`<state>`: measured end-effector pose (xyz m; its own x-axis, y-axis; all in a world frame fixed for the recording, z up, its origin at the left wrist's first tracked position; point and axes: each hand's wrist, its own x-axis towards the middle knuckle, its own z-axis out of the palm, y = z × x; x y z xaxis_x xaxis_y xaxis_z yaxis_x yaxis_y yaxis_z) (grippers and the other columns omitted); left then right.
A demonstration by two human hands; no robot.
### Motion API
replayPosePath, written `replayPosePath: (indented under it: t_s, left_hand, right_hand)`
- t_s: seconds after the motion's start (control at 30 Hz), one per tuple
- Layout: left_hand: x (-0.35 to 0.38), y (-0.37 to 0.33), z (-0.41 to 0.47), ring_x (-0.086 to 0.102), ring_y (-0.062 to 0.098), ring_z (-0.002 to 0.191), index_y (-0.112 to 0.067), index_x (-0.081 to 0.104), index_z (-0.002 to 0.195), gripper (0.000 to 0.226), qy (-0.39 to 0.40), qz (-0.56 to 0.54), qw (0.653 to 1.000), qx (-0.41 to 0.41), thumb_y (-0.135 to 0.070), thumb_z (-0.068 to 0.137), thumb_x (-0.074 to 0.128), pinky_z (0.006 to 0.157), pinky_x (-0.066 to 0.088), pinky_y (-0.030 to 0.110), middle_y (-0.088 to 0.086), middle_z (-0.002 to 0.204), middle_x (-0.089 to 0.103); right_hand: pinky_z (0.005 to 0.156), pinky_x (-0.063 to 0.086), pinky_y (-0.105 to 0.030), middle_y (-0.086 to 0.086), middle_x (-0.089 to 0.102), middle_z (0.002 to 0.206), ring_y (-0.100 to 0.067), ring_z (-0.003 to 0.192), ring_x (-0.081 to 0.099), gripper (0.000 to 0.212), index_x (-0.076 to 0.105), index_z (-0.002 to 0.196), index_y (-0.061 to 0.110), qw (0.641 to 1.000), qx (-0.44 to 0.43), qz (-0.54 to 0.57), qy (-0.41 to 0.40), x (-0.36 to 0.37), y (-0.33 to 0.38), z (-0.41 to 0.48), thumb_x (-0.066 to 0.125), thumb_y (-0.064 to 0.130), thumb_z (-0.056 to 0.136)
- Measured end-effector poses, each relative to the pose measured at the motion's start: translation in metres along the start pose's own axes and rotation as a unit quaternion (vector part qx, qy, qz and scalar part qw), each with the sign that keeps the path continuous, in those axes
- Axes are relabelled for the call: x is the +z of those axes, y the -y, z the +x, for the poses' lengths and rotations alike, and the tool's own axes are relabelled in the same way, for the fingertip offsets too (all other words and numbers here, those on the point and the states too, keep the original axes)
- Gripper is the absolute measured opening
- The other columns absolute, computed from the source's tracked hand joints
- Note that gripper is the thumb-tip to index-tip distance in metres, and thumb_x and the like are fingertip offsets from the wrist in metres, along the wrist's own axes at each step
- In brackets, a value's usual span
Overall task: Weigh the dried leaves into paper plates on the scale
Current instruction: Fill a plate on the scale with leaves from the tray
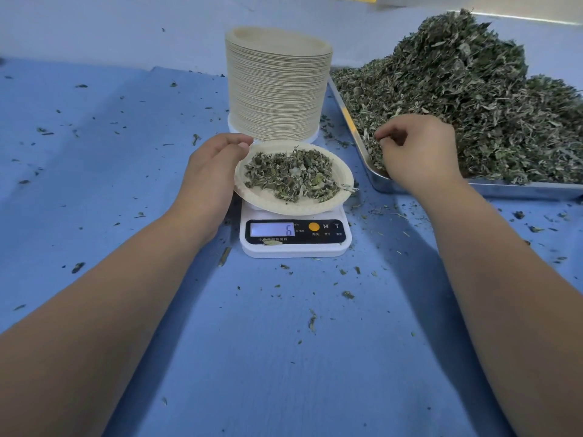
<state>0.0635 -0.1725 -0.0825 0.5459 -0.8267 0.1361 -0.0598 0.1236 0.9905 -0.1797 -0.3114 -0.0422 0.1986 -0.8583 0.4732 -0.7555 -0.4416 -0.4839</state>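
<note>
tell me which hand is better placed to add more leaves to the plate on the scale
Right. The right hand is in the tray, fingers curled in the leaves beside the scale. The left hand holds the plate by its rim, away from the tray.

Leaf-filled plate (243,184) on scale (296,249), display (272,229) perhaps 6

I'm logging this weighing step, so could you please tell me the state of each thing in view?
Scale, switched on, display reads 6.
Paper plate, on the scale, holding a portion of dried leaves.
Plate stack, upright behind the scale.
Tray, heaped with a leaf pile.
Left hand, holds the paper plate's left rim.
Right hand, fingers curled over the tray's near corner; grasp unclear.
</note>
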Motion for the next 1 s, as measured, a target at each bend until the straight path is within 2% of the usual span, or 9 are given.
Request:
replayPosePath:
  t_s: [0.13,0.27,0.37,0.47,0.6,0.73,0.8,0.9,1.0]
  left_hand:
    - [-0.001,-0.001,-0.001,0.072,0.009,0.096,-0.032,0.077,0.099,0.027,0.004,-0.001,1.000,-0.001,-0.035,0.082,0.056,0.081,0.052,0.030,-0.010,0.099,0.077]
    - [0.000,-0.001,-0.001,0.071,0.007,0.098,-0.032,0.077,0.099,0.026,0.008,0.005,1.000,0.005,-0.034,0.083,0.056,0.083,0.052,0.029,-0.013,0.099,0.076]
    - [0.000,-0.002,-0.002,0.072,0.011,0.098,-0.030,0.077,0.100,0.026,0.005,0.005,1.000,0.006,-0.031,0.084,0.057,0.083,0.053,0.032,-0.009,0.100,0.077]
    - [-0.001,-0.002,-0.003,0.071,0.019,0.107,-0.031,0.076,0.101,0.025,0.011,0.009,1.000,0.003,-0.031,0.085,0.057,0.092,0.055,0.039,-0.002,0.109,0.076]
    - [0.001,-0.003,-0.007,0.066,-0.007,0.096,-0.037,0.074,0.102,0.023,0.017,0.030,0.999,0.024,-0.034,0.087,0.057,0.082,0.048,0.019,-0.022,0.098,0.073]
    - [0.004,-0.005,-0.010,0.065,-0.009,0.086,-0.033,0.072,0.107,0.025,0.029,0.038,0.998,0.042,-0.033,0.086,0.058,0.073,0.047,0.007,-0.020,0.096,0.071]
    - [0.004,-0.005,-0.010,0.065,-0.005,0.088,-0.033,0.071,0.108,0.029,0.031,0.041,0.998,0.042,-0.037,0.082,0.060,0.079,0.048,0.011,-0.010,0.103,0.070]
    - [0.003,-0.006,-0.011,0.064,0.009,0.097,-0.036,0.071,0.108,0.030,0.040,0.055,0.997,0.045,-0.039,0.080,0.063,0.092,0.049,0.027,0.000,0.111,0.066]
    - [0.003,-0.007,-0.014,0.062,-0.004,0.093,-0.037,0.073,0.110,0.029,0.053,0.063,0.995,0.050,-0.038,0.083,0.064,0.089,0.045,0.022,-0.014,0.106,0.065]
  right_hand:
    - [0.077,0.048,-0.008,0.022,0.069,0.085,0.010,0.078,0.064,0.020,0.077,0.099,0.025,0.984,-0.078,0.159,0.020,-0.006,0.027,-0.007,0.067,0.009,0.092]
    - [0.081,0.057,-0.018,0.010,0.077,0.090,-0.006,0.084,0.073,0.025,0.078,0.098,0.022,0.935,-0.147,0.278,0.163,-0.016,0.062,-0.025,0.074,0.000,0.088]
    - [0.070,0.050,-0.009,0.011,0.077,0.088,0.006,0.076,0.069,0.024,0.078,0.109,0.014,0.920,-0.165,0.273,0.225,-0.017,0.077,-0.036,0.075,0.003,0.088]
    - [0.076,0.049,-0.010,0.009,0.077,0.094,0.004,0.088,0.070,0.028,0.076,0.114,0.017,0.921,-0.179,0.253,0.234,-0.013,0.084,-0.041,0.076,0.006,0.088]
    - [0.074,0.049,-0.011,0.007,0.077,0.094,0.001,0.084,0.070,0.024,0.078,0.106,0.017,0.925,-0.192,0.235,0.227,-0.009,0.086,-0.042,0.078,0.006,0.085]
    - [0.075,0.054,-0.018,0.007,0.077,0.093,-0.010,0.086,0.072,0.022,0.079,0.102,0.018,0.926,-0.189,0.245,0.217,-0.010,0.086,-0.041,0.080,0.006,0.084]
    - [0.072,0.051,-0.014,0.008,0.077,0.091,-0.003,0.081,0.071,0.020,0.079,0.101,0.016,0.925,-0.198,0.235,0.222,-0.012,0.085,-0.041,0.080,0.006,0.084]
    - [0.062,0.041,-0.003,0.013,0.072,0.083,0.014,0.062,0.058,0.016,0.080,0.099,0.015,0.933,-0.233,0.178,0.209,-0.012,0.084,-0.042,0.078,0.008,0.085]
    - [0.065,0.041,-0.003,0.019,0.070,0.082,0.013,0.068,0.060,0.014,0.081,0.099,0.018,0.933,-0.244,0.140,0.226,-0.011,0.085,-0.046,0.075,0.011,0.088]
